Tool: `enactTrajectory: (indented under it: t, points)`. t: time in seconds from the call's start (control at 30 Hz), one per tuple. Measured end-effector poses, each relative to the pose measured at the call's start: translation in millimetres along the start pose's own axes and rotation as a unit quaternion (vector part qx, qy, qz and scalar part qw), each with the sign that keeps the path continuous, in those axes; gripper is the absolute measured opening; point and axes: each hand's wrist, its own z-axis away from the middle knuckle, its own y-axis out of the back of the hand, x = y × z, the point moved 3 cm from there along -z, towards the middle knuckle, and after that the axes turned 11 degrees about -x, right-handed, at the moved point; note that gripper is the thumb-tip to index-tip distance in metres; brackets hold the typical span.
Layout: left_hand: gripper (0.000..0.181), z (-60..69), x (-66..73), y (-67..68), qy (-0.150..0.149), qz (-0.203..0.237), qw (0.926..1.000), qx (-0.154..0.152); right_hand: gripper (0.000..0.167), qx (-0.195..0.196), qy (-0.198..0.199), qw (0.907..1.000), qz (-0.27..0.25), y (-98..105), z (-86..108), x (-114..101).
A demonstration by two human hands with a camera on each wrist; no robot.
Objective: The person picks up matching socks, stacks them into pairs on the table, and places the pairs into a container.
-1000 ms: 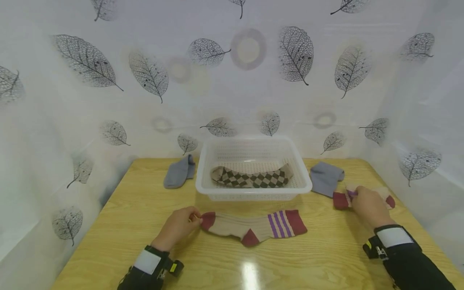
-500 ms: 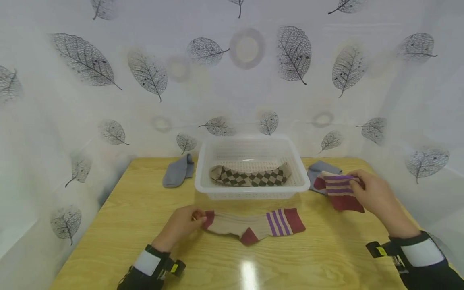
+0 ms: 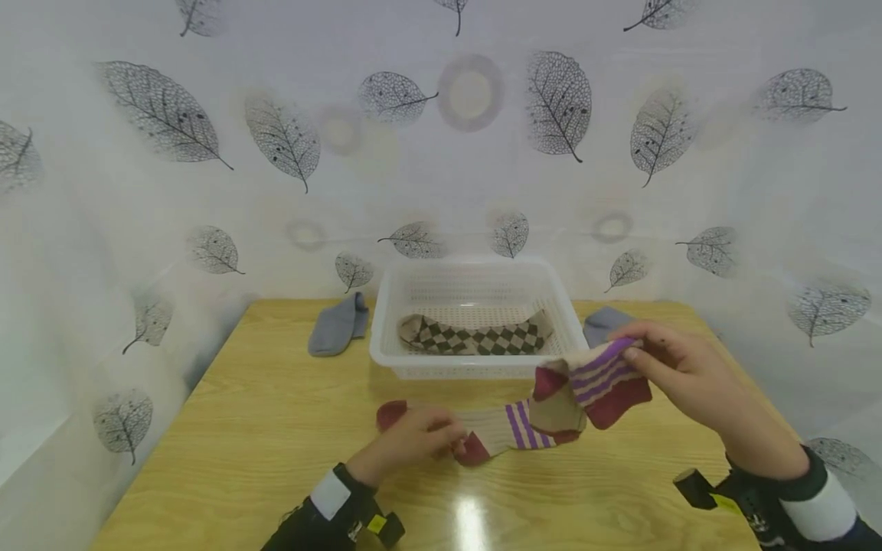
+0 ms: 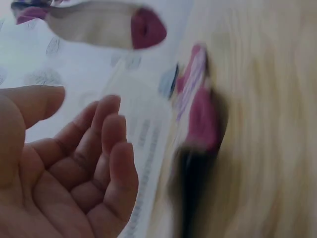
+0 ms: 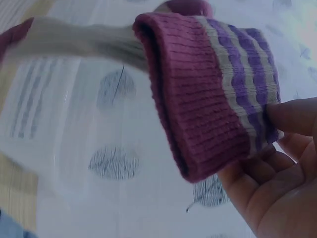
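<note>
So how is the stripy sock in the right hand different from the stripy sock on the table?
The held sock is pinched up by the right hand, while the flat sock lies on the table. The held sock is bent and floppy, while the flat sock is stretched out long. Both are beige, with purple stripes and dark red toes, heels and cuffs.

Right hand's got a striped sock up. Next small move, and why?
Probably lower the held sock onto the matching sock: both have purple stripes, the right hand pinches one near the other, which lies stretched out on the table, and the left hand holds nothing.
</note>
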Motion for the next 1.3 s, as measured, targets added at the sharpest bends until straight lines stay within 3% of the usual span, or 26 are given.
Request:
enactTrajectory:
  t: [0.1,0.2,0.3,0.37,0.43,0.5,0.6,0.7,0.8,0.87,1.03,1.13,1.3]
  points:
    - [0.048,-10.1,-1.9,-21.5,0.011,0.074,0.9945,-0.073,0.052,-0.045,0.053,0.9941,-0.084,-14.9,-8.6,-6.6]
    - [0.066,-18.7,-5.3,-38.5,0.025,0.108,0.9874,-0.113,0.053,-0.084,0.074,0.9848,-0.133,-27.4,-16.0,-12.7]
    - [0.083,-27.7,-9.8,-50.3,0.041,0.157,0.9806,-0.109,0.052,-0.104,0.086,0.9783,-0.157,-38.5,-22.1,-17.7]
    - [0.091,-35.0,-11.4,-56.5,0.045,0.214,0.9703,-0.103,0.050,-0.112,0.087,0.9770,-0.160,-44.6,-25.1,-20.0]
    - [0.096,-41.1,-11.8,-59.7,0.040,0.280,0.9548,-0.093,0.045,-0.118,0.084,0.9779,-0.151,-50.7,-27.2,-21.6]
    - [0.090,-45.0,-11.5,-59.7,0.033,0.345,0.9362,-0.057,0.039,-0.124,0.085,0.9799,-0.131,-56.5,-28.9,-22.5]
    - [0.070,-47.7,-9.7,-53.1,0.009,0.408,0.9126,0.029,0.030,-0.135,0.090,0.9816,-0.101,-63.6,-30.6,-22.2]
    - [0.056,-44.0,-9.3,-42.9,-0.013,0.435,0.8914,0.125,0.023,-0.173,0.069,0.9737,-0.131,-70.2,-30.6,-18.4]
    - [0.055,-35.2,-10.0,-31.2,-0.029,0.436,0.8817,0.178,0.020,-0.216,0.011,0.9556,-0.200,-75.7,-28.6,-9.8]
    - [0.056,-27.6,-11.4,-21.4,-0.035,0.428,0.8798,0.203,0.019,-0.226,-0.020,0.9492,-0.219,-79.0,-26.8,-1.8]
    - [0.054,-9.0,-15.0,3.9,-0.044,0.413,0.8674,0.274,0.020,-0.213,-0.088,0.9506,-0.207,-82.4,-21.4,19.8]
    - [0.052,1.3,-17.3,14.6,-0.056,0.409,0.8559,0.312,0.023,-0.213,-0.132,0.9431,-0.219,-83.2,-17.6,32.8]
    - [0.050,11.6,-21.7,23.9,-0.065,0.402,0.8489,0.337,0.032,-0.225,-0.173,0.9287,-0.239,-83.8,-14.1,55.7]
